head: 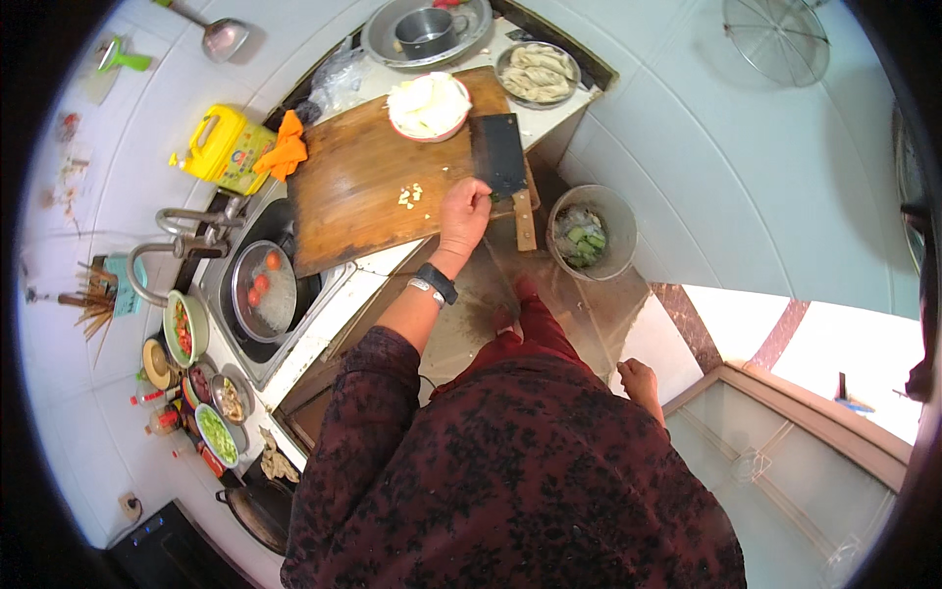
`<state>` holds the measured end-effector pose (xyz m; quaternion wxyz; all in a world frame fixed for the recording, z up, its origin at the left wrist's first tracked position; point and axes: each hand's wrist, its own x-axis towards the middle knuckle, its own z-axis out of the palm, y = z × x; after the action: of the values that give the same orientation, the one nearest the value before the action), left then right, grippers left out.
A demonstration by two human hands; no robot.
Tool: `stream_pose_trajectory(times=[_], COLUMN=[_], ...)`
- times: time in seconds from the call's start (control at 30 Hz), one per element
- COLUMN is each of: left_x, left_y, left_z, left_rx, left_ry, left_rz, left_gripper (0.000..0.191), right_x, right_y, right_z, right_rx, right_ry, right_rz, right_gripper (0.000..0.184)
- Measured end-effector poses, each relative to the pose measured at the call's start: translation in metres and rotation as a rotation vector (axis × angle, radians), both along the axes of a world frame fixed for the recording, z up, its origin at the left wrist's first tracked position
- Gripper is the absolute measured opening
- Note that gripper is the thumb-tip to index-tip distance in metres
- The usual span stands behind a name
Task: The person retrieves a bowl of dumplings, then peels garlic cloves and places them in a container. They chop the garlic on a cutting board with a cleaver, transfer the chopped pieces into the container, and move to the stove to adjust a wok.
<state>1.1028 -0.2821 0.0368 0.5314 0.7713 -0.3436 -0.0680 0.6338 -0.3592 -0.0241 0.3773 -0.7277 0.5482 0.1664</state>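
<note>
Over the near right edge of a wooden cutting board is my left hand, its fingers curled; a small dark bit shows by the fingertips, and whether they pinch it I cannot tell. A cleaver lies at the board's right edge, its wooden handle sticking out past it. Small pale chopped pieces lie on the board, left of the hand. A bowl of white sliced food stands at the board's back. My right hand hangs by my side with curled fingers, away from the counter; its palm is hidden.
A bin with green scraps stands on the floor right of the cleaver. Left of the board, a basin with tomatoes sits in the sink, beside a faucet. Behind are a plate of pale strips and a metal basin.
</note>
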Motion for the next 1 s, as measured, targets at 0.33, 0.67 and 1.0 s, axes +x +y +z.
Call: stream_pose_trajectory(times=[0.33, 0.67, 1.0], left_x=[-0.087, -0.174, -0.402], left_y=[-0.1, -0.095, -0.172], left_z=[-0.008, -0.049, -0.083], left_rx=[0.161, 0.306, 0.785], left_ry=[-0.109, 0.621, 0.779], left_rz=[-0.307, -0.281, -0.447], left_gripper=[0.012, 0.033, 0.032], right_x=[-0.062, -0.235, -0.471], right_y=[0.004, 0.034, 0.006], right_z=[0.026, -0.011, -0.017], right_rx=[-0.039, 0.035, 0.06], right_ry=[0.031, -0.098, -0.026], right_rz=[-0.26, -0.566, -1.021], right_gripper=[0.034, 0.031, 0.028])
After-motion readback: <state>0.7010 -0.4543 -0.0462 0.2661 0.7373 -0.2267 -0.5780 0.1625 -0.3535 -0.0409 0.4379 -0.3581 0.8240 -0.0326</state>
